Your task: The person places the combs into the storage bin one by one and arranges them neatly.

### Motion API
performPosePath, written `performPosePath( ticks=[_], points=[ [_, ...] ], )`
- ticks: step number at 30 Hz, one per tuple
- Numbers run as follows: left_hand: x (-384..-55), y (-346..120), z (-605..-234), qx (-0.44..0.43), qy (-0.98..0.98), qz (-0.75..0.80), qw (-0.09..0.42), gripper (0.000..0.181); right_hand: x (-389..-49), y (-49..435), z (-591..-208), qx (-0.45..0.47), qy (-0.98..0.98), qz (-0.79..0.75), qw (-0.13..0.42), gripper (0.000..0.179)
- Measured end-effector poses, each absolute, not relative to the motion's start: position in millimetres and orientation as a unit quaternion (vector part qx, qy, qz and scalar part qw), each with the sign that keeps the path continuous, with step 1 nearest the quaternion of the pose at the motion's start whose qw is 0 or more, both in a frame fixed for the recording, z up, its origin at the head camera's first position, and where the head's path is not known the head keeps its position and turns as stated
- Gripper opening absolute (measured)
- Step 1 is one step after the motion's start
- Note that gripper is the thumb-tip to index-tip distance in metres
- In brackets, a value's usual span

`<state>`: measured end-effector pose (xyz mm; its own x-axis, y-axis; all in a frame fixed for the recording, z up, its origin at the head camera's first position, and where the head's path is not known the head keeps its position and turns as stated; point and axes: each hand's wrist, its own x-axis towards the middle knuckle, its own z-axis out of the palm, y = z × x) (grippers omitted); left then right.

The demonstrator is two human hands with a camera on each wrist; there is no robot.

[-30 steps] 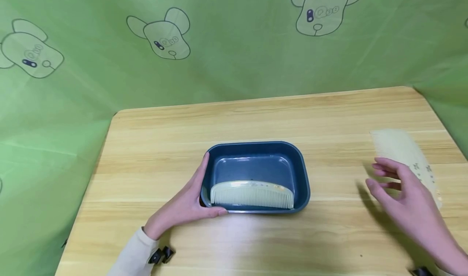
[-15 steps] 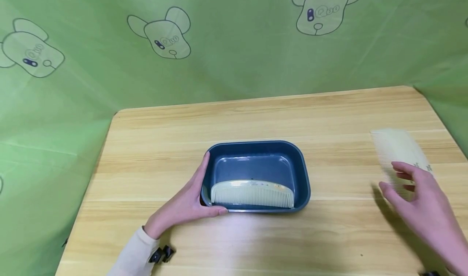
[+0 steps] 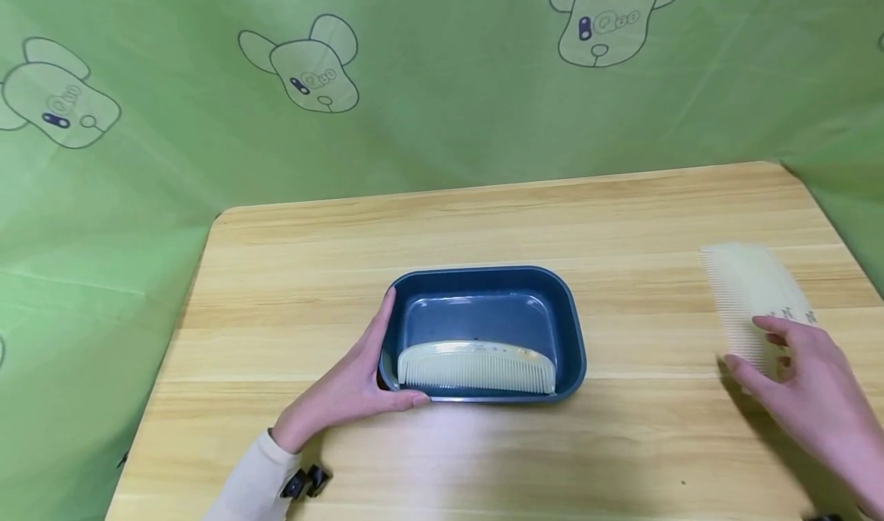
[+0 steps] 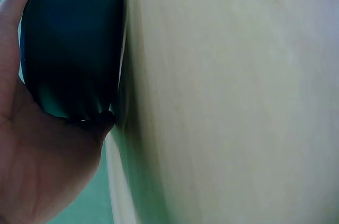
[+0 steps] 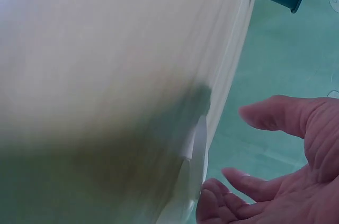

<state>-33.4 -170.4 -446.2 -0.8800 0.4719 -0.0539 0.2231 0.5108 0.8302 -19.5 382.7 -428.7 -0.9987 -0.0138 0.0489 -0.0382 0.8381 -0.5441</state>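
Note:
My left hand (image 3: 359, 375) grips the near left corner of a dark blue rectangular tub (image 3: 476, 318), thumb along its front rim and fingers against its left side. In the left wrist view the hand cups the tub's dark outer wall (image 4: 74, 38). Inside the tub, a pale comb (image 3: 476, 371) leans along the near wall, teeth downward. On the right, more pale combs (image 3: 746, 283) lie overlapping on the table, small printed marks on their backs. Over their near end hovers my right hand (image 3: 815, 387), thumb apart from its bent fingers. The right wrist view shows its fingertips close beside the combs' edges (image 5: 198, 155).
A light wood-grain table (image 3: 304, 275) with rounded far corners bears everything. Green cloth (image 3: 442, 145) with mouse-like head outlines hangs behind it and along both sides. A black fitting (image 3: 304, 481) sits at my left wrist.
My right hand has shifted rightward and slightly nearer over the combs, uncovering more of their toothed side. The left hand, the tub and the comb in it have stayed in place.

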Motion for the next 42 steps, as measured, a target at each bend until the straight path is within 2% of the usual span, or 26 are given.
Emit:
performPosePath(
  ticks=[18, 31, 42],
  points=[
    [-33.6, -169.3, -446.8, 0.205, 0.856, 0.454, 0.141, 0.143, -26.4, 390.1, -432.3, -0.008, -0.977, 0.213, 0.02, 0.079],
    [-33.3, -170.6, -446.7, 0.203, 0.858, 0.451, 0.139, 0.143, -26.7, 398.0, -429.5, -0.047, -0.976, 0.214, -0.009, 0.091],
    [-32.8, -171.4, -446.4, 0.197, 0.857, 0.454, 0.145, 0.141, -29.6, 394.6, -422.5, -0.045, -0.976, 0.211, -0.019, 0.084]
  ],
)
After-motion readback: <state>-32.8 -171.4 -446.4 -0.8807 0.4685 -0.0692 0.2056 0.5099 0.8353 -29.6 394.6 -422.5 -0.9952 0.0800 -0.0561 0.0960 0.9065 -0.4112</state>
